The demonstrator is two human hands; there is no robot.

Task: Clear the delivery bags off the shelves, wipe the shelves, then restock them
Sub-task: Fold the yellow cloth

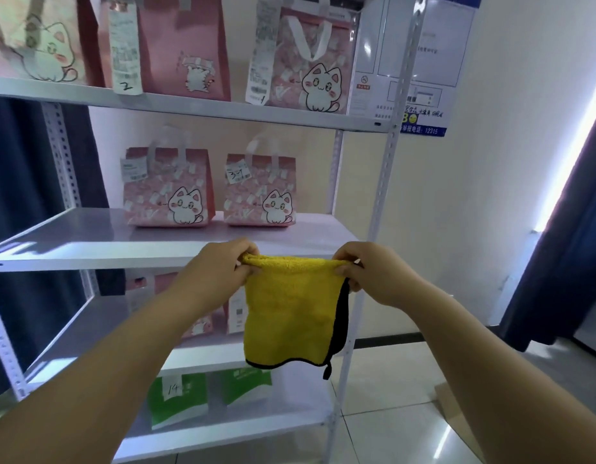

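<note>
Holds a yellow cloth [289, 313] with black trim up before a white metal shelving unit [386, 195], top hem stretched level between both hands. Pinches the upper left corner with the left hand [219, 266], fingers curled tight on the fabric; clamps the upper right corner the same way with the right hand [366, 266]. Lets the rest hang loose in front of the middle shelf [89, 236], by its front right corner, black backing showing along the right side.

Faces two pink cat-print bags [169, 192] side by side at the back edge of that middle shelf, each with a paper slip. Above, on the top shelf [189, 108]: a cream cat bag [32, 45] at the left end, a plain pink bag [186, 51] mid-shelf, a pink cat bag [310, 65] near the right end. Below, more pink bags [202, 316] partly hidden by the left arm and the cloth. On the bottom shelf, two green-and-white bags [177, 403], one marked 14
</note>
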